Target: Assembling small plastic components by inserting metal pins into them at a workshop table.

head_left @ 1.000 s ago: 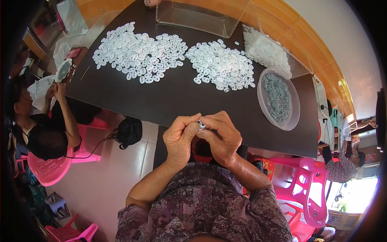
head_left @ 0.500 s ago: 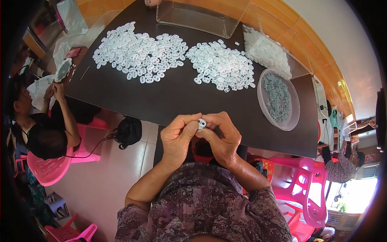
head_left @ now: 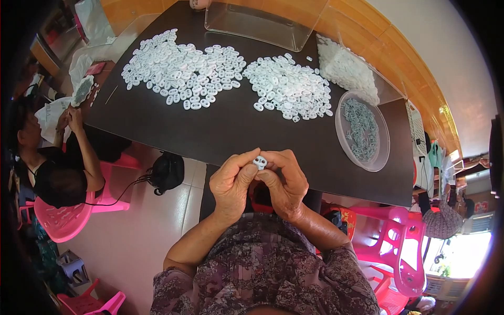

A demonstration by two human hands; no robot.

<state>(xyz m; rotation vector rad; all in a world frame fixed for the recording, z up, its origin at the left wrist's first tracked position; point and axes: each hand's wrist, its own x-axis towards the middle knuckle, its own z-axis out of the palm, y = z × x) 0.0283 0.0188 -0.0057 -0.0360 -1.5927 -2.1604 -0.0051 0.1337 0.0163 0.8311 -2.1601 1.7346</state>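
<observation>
Just off the table's near edge, my left hand (head_left: 231,184) and my right hand (head_left: 286,185) meet and pinch one small white plastic cord lock (head_left: 259,163) between thumbs and fingertips. It is rounded, with two dark holes facing up. On the table beyond lie a wide pile of white oval two-holed pieces (head_left: 181,68) at the left and a smaller pile of similar white pieces (head_left: 289,86) at the middle right. A round clear tub (head_left: 340,126) at the right holds small grey-green bits that look like springs (head_left: 361,128).
The dark table (head_left: 210,131) carries a clear plastic bin (head_left: 257,29) at the back and a heap of small whitish parts (head_left: 346,68) at the back right. Another person (head_left: 58,168) sits at the left, hands at work. Pink stools (head_left: 394,241) stand at the right.
My hands and the cord lock have shifted slightly left and down. The cord lock has turned a little, and both hands still pinch it.
</observation>
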